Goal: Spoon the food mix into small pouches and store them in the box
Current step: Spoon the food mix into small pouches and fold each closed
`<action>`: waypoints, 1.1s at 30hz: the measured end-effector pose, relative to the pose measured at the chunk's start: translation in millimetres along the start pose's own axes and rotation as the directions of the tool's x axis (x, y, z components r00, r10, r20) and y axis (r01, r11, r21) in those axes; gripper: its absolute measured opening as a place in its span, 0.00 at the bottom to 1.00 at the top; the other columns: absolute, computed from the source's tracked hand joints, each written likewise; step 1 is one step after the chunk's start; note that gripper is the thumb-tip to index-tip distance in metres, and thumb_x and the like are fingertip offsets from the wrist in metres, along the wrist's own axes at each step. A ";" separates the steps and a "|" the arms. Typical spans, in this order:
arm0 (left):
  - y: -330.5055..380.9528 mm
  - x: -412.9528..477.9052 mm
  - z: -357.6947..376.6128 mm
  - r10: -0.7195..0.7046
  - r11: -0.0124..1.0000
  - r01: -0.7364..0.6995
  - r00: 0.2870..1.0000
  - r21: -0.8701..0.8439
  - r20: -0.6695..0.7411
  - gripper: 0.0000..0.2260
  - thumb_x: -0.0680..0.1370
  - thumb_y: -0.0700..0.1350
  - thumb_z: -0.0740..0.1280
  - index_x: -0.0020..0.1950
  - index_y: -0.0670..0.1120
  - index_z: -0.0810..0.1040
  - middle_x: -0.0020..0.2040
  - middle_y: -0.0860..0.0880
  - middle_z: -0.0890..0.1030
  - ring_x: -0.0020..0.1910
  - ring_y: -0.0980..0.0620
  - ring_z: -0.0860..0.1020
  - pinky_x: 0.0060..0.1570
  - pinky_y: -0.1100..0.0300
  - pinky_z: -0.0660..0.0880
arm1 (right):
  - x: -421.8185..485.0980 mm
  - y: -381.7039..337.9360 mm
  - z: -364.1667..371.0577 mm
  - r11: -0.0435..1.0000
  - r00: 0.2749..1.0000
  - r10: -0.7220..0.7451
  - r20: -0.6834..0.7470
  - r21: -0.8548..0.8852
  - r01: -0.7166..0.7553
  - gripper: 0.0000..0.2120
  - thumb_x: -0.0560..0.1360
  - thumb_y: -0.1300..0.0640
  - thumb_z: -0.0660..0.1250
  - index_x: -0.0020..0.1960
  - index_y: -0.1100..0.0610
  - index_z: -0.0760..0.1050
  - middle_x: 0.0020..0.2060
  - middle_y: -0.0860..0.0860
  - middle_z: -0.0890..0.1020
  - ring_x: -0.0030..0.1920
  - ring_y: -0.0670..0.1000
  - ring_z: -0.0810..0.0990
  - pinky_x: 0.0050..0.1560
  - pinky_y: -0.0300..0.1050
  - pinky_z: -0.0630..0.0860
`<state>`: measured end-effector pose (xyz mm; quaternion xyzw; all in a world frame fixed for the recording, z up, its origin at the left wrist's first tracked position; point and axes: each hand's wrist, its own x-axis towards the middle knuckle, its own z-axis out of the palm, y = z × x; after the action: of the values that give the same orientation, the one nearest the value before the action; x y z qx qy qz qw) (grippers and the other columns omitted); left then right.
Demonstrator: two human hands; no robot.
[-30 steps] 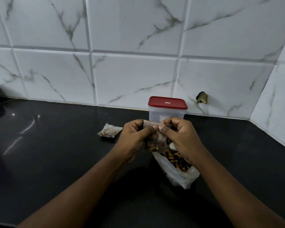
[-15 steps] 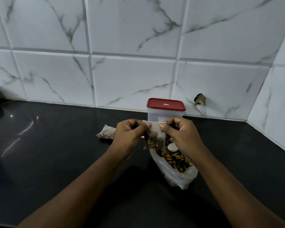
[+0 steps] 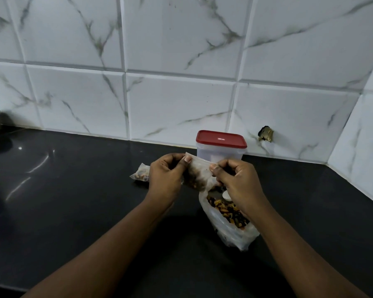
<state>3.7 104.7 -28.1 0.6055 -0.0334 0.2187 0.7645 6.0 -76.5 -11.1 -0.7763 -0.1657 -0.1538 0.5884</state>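
You hold the small pouch [image 3: 199, 176] in the middle of the frame, up off the tabletop [image 3: 73, 201], just in front of the box [image 3: 221, 150]. The pouch looks thin, soft and light, with a little food mix sagging at the bottom. It is probably slippery, so take it by the top edge, one corner each side, not by the floppy belly. Your left hand [image 3: 166, 179] pinches the top left corner. Your right hand [image 3: 235, 183] pinches the top right corner. Below your right hand the big bag [image 3: 237, 235] of mix lies open and could spill. Another filled pouch [image 3: 139, 174] lies on the tabletop beside your left hand. The box has its red lid [image 3: 221, 138] on.
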 end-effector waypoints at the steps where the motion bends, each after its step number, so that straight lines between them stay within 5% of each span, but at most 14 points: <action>1: 1.0 0.0 -1.3 0.004 1.000 -0.004 1.000 0.005 -0.001 0.04 0.80 0.39 0.71 0.51 0.44 0.86 0.46 0.45 0.88 0.48 0.50 0.86 0.45 0.58 0.83 | -0.1 0.9 -0.4 0.999 1.000 -0.018 0.005 -0.038 0.018 0.06 0.80 0.58 0.71 0.46 0.59 0.85 0.38 0.51 0.86 0.35 0.43 0.82 0.35 0.35 0.79; 8: 15.9 -3.4 -6.6 -0.043 0.999 0.042 0.996 -0.014 -0.073 0.04 0.82 0.38 0.69 0.52 0.38 0.83 0.40 0.46 0.86 0.36 0.54 0.85 0.32 0.62 0.81 | -0.3 6.2 -7.1 0.936 0.980 -0.192 0.053 -0.289 0.199 0.08 0.82 0.54 0.69 0.50 0.56 0.85 0.40 0.48 0.86 0.41 0.48 0.84 0.43 0.45 0.81; 13: 35.0 14.7 -34.6 -0.083 0.996 0.077 0.987 -0.050 -0.139 0.05 0.82 0.39 0.69 0.49 0.39 0.82 0.39 0.43 0.84 0.34 0.48 0.85 0.30 0.53 0.82 | -3.6 2.5 -7.6 0.903 0.959 -0.245 0.139 -0.328 0.278 0.07 0.82 0.56 0.69 0.52 0.56 0.85 0.40 0.44 0.84 0.41 0.44 0.83 0.41 0.35 0.78; 16: 48.7 39.7 -58.0 -0.085 0.993 0.099 0.976 0.062 -0.201 0.05 0.82 0.39 0.69 0.50 0.37 0.81 0.37 0.42 0.82 0.29 0.51 0.82 0.25 0.58 0.79 | -3.7 2.0 -7.3 0.875 0.949 -0.254 0.185 -0.374 0.307 0.08 0.82 0.54 0.69 0.53 0.56 0.85 0.41 0.43 0.84 0.42 0.43 0.82 0.43 0.38 0.79; 22: 25.5 66.6 -107.8 -0.088 0.964 0.153 0.954 0.215 -0.286 0.08 0.82 0.42 0.70 0.48 0.37 0.82 0.40 0.39 0.83 0.34 0.40 0.83 0.34 0.39 0.84 | -3.2 1.2 -10.3 0.858 0.943 -0.268 0.197 -0.397 0.327 0.08 0.82 0.53 0.68 0.53 0.55 0.85 0.42 0.45 0.85 0.43 0.44 0.82 0.46 0.46 0.80; 28: -20.7 71.1 -125.5 -0.058 0.876 0.231 0.922 0.424 -0.383 0.08 0.81 0.48 0.72 0.44 0.46 0.86 0.40 0.43 0.86 0.38 0.42 0.86 0.41 0.44 0.86 | 1.6 5.1 -13.7 0.843 0.946 -0.249 0.207 -0.436 0.317 0.09 0.82 0.51 0.68 0.54 0.54 0.85 0.43 0.44 0.85 0.44 0.41 0.81 0.46 0.41 0.79; 33: -20.3 69.5 -121.9 -0.067 0.839 0.255 0.925 0.481 -0.374 0.11 0.83 0.50 0.68 0.54 0.44 0.84 0.42 0.45 0.85 0.34 0.51 0.84 0.35 0.55 0.81 | 1.4 3.3 -15.6 0.840 0.950 -0.240 0.200 -0.448 0.307 0.09 0.81 0.52 0.68 0.55 0.54 0.85 0.42 0.44 0.84 0.42 0.41 0.81 0.44 0.39 0.77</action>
<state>47.9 236.3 -56.9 0.7428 0.2124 0.2554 0.5813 8.0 -92.3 -9.3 -0.8733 -0.2721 -0.2189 0.3398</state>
